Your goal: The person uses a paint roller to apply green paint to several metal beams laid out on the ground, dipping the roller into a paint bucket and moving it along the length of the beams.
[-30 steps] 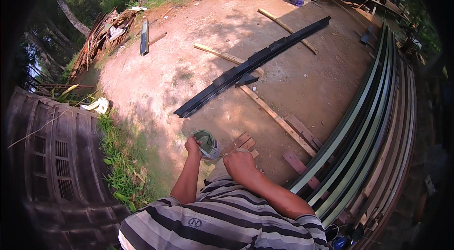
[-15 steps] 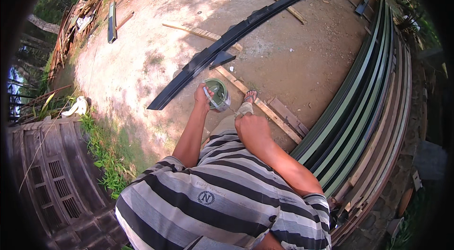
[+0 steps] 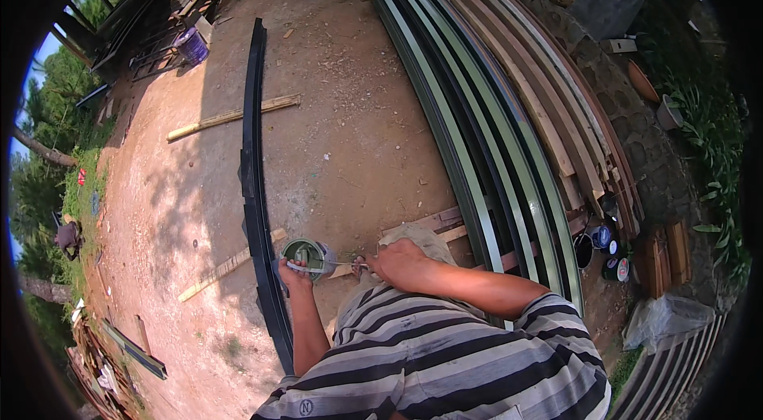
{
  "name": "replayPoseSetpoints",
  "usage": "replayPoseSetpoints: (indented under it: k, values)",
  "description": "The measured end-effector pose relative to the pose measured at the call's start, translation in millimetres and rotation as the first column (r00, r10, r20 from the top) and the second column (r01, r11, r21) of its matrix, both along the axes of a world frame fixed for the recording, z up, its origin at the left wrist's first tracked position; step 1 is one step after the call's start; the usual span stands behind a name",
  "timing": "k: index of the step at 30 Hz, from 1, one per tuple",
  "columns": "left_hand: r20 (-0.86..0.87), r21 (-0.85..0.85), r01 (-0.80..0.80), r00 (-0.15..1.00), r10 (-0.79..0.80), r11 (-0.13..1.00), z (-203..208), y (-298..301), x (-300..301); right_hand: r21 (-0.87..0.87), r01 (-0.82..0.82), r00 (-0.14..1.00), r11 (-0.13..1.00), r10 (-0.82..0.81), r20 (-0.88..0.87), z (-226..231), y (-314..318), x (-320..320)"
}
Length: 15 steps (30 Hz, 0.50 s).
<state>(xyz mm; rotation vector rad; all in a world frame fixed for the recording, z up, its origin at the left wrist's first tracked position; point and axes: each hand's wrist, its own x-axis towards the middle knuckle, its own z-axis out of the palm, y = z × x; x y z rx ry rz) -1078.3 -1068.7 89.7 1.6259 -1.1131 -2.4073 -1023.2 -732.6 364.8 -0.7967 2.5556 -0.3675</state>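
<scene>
Paint can (image 3: 328,256), open at the top and greenish inside, is held low, a little left of the middle of the view, over bare earth. From the left edge, trees (image 3: 44,98) rise beyond a strip of grass, with a heap of scrap wood (image 3: 91,372) below them and a short metal channel (image 3: 133,348) just to its right. Further in, a purple bucket (image 3: 191,46) stands toward the top, and two lengths of timber, an upper one (image 3: 199,127) and a lower one (image 3: 214,278), lie on the ground under a long dark metal beam (image 3: 256,181). Right of that beam, the left hand (image 3: 296,275) grasps the can at its near left rim, its fingers bent there beside a pale strip (image 3: 315,269) that crosses the mouth. A thin line runs from the can toward the right hand (image 3: 397,263); those fingers are curled, but I cannot tell whether they grip it. Further right, long green metal lengths (image 3: 445,86) lie side by side, with wooden boards (image 3: 548,102) alongside. Several small tins (image 3: 602,237) are grouped near the boards' lower ends, above a crumpled clear plastic sheet (image 3: 666,321).
</scene>
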Motion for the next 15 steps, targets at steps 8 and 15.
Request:
replayPoseSetpoints:
  k: [8,15]
  values:
    - [-0.052,-0.068,0.19,0.98,-0.194,0.979,23.3,89.8,-170.1,-0.112,0.117,0.988,0.987,-0.127,-0.085,-30.8,133.8,-110.8]
    - [0.08,-0.094,0.239,0.969,-0.232,0.966,13.5,199.7,-309.6,-0.247,0.13,0.967,0.96,-0.178,-0.184,-53.5,259.3,-232.5]
